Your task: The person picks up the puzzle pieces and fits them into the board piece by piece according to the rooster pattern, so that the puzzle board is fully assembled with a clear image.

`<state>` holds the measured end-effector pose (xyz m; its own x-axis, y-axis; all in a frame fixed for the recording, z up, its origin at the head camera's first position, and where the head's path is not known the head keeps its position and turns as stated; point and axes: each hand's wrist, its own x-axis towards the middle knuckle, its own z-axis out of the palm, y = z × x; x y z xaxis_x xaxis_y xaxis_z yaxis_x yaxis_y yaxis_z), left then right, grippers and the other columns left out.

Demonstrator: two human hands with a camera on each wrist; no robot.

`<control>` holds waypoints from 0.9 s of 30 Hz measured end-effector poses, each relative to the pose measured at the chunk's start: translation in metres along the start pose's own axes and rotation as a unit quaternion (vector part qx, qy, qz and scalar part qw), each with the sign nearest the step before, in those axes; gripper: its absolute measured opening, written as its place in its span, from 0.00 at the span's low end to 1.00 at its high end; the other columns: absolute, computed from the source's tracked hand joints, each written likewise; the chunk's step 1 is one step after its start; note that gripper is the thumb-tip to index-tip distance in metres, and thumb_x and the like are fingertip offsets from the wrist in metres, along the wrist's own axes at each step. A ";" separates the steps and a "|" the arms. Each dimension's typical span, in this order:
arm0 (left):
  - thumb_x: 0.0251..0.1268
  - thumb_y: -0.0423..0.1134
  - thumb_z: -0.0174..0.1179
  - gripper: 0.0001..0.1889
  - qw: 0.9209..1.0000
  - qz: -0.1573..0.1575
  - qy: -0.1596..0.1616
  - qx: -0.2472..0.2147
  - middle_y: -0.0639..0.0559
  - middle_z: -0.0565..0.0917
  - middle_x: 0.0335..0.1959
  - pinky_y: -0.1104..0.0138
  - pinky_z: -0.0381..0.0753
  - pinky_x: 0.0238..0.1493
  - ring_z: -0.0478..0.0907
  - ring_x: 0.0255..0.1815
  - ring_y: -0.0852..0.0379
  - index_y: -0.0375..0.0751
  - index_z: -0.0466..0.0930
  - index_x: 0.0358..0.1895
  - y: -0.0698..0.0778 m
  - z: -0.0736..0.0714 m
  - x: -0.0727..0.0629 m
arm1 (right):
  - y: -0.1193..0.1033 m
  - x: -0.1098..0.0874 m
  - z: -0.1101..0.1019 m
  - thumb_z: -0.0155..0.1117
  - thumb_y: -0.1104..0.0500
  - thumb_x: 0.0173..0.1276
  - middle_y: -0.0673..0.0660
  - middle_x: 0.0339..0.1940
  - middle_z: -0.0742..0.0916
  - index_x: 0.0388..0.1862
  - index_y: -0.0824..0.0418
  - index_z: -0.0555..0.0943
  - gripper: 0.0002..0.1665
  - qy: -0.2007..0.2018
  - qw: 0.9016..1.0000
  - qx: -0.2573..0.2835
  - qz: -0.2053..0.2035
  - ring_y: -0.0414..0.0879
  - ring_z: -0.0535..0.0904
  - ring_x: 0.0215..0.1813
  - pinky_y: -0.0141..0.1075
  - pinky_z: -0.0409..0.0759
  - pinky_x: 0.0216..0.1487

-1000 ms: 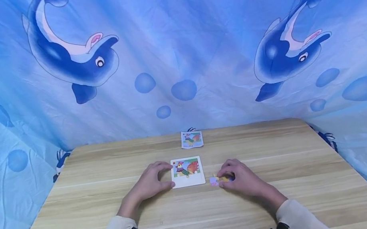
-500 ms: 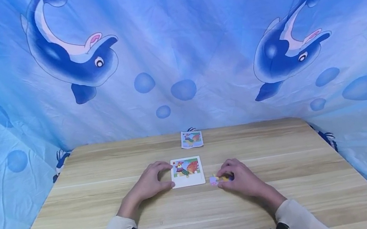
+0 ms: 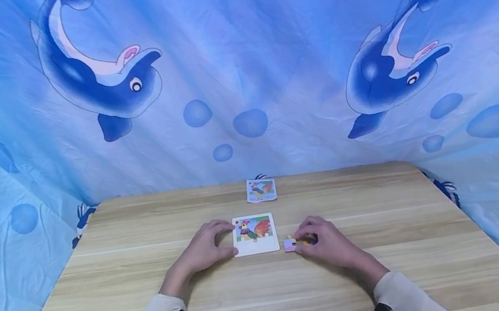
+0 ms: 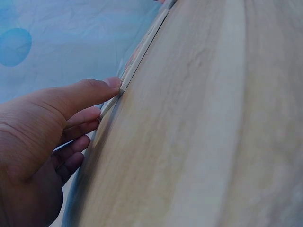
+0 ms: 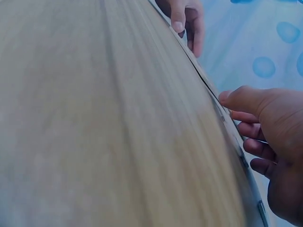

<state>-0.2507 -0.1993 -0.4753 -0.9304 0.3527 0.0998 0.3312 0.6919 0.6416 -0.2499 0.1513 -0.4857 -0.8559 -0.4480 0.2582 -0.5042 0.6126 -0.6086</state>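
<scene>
A white-framed puzzle board [image 3: 257,246] lies on the table in the head view. Its upper part shows a rooster picture; the lower strip is bare white. My left hand [image 3: 202,247] holds the board at its left edge, thumb at the near corner and index finger farther up. Just right of the board, my right hand [image 3: 324,241] pinches a small lilac and pink puzzle piece [image 3: 289,245] between thumb and index finger. Yellow puzzle pieces [image 3: 310,239] show under that hand, partly hidden. In the right wrist view, the right thumb [image 5: 227,96] touches a thin piece low on the table.
Behind the board, a small paper card [image 3: 261,190] with the same rooster picture lies near the table's far edge. The wooden table [image 3: 265,307] is bounded by a blue dolphin curtain [image 3: 262,54] behind and at both sides.
The lilac puzzle piece has shifted slightly left in my right hand, and a notch on its right side now shows. My left hand and the board have stayed in place.
</scene>
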 end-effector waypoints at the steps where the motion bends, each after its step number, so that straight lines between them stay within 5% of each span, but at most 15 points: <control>1: 0.59 0.47 0.74 0.30 1.000 -0.001 0.000 -0.001 0.43 0.76 0.70 0.38 0.67 0.75 0.69 0.74 0.37 0.44 0.81 0.66 0.000 0.000 0.000 | -0.001 0.001 0.000 0.80 0.52 0.60 0.43 0.45 0.86 0.44 0.49 0.91 0.14 -0.001 1.000 0.005 -0.004 0.41 0.78 0.49 0.31 0.79 0.47; 27: 0.56 0.47 0.74 0.30 1.000 0.005 0.006 0.013 0.43 0.78 0.69 0.39 0.67 0.75 0.72 0.72 0.37 0.44 0.82 0.64 -0.001 -0.001 0.001 | -0.054 0.060 0.049 0.78 0.53 0.63 0.48 0.45 0.87 0.45 0.54 0.91 0.13 -0.041 0.998 0.038 -0.033 0.43 0.79 0.52 0.39 0.80 0.56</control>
<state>-0.2521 -0.1999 -0.4750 -0.9290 0.3517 0.1153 0.3438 0.7043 0.6212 -0.2683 0.0597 -0.4742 -0.8070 -0.5397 0.2398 -0.5468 0.5293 -0.6487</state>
